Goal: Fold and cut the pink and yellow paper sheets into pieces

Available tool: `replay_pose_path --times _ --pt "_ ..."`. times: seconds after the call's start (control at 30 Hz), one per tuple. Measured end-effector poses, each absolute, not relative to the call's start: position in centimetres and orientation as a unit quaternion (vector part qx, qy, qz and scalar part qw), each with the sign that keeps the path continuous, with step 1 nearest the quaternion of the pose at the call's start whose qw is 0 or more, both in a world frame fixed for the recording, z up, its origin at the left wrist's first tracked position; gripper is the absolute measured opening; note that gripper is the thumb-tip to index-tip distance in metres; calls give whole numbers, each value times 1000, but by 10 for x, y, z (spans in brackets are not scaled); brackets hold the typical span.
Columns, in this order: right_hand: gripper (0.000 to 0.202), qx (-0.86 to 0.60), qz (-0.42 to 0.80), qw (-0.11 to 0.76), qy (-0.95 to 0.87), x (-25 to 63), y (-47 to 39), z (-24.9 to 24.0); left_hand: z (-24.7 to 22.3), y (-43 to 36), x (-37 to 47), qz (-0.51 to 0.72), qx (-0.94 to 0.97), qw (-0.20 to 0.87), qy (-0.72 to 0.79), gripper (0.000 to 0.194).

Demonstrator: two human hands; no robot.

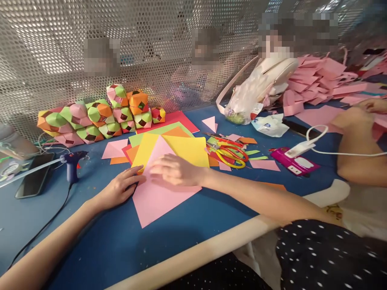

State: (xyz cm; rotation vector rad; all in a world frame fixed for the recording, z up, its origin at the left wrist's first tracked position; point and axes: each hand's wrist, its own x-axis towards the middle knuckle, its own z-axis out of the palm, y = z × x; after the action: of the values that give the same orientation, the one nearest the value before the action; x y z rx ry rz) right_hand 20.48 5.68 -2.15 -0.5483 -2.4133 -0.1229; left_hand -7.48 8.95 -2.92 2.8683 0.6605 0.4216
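Note:
A sheet of pink paper (pixel 165 203) lies in front of me, its upper part narrowing to a point over a yellow sheet (pixel 190 149). My right hand (pixel 178 170) is on the pink paper, its fingers curled together at the sheet; the fingertips are partly hidden. Flat at the paper's left edge rests my left hand (pixel 122 186), fingers stretched out. Orange paper (pixel 174 132) and light green paper (pixel 182 129) stick out from under the yellow one. Scissors with yellow and red handles (pixel 231 156) lie to the right.
Folded paper balls (pixel 99 117) are stacked at the back left. A blue glue gun (pixel 71 165) and a phone (pixel 35 177) stand nearer on that side. To the right are a purple power strip (pixel 294 162), a white bag (pixel 256 88), heaped pink paper (pixel 320 76) and another person's arm (pixel 356 141).

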Motion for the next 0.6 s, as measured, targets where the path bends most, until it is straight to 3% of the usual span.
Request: replay_pose_path --times 0.2,0.27,0.4,0.6 --pt "27 -489 201 387 -756 281 39 -55 -22 39 -74 98 974 36 203 38" --pt "29 -526 307 412 -678 288 37 -60 -23 24 -69 96 974 35 204 50" --pt "31 -510 474 444 -564 279 36 -52 -32 9 -61 80 974 24 209 70" --pt "25 -456 570 448 -516 268 41 -36 -35 16 -54 90 975 35 202 56"
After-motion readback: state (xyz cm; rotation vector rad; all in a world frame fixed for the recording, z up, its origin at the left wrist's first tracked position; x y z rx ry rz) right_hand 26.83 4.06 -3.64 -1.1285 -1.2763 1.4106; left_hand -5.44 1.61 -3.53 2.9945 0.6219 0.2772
